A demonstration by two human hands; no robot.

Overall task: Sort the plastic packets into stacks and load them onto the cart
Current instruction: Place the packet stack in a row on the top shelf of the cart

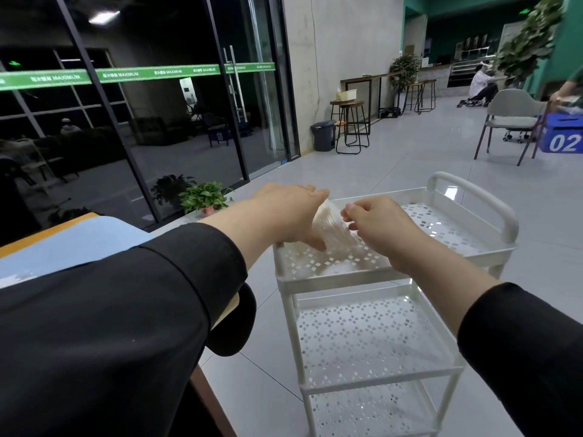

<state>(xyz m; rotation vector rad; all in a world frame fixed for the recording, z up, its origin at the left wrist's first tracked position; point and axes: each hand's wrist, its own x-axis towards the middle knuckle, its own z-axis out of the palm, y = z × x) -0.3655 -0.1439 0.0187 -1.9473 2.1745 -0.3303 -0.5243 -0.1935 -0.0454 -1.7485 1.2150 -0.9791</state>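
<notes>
Both hands over the near-left corner of the cart top tray. Left hand grip clamped on a stack of clear, glossy plastic packets, thumb underneath, fingers over the top edge. Right hand pinches the stack's right edge with curled fingertips. Stack is tilted, lower edge at the tray floor. Cart: white plastic, three perforated tiers with diamond cutouts, rounded loop handle at far right. Blue-covered counter at left
</notes>
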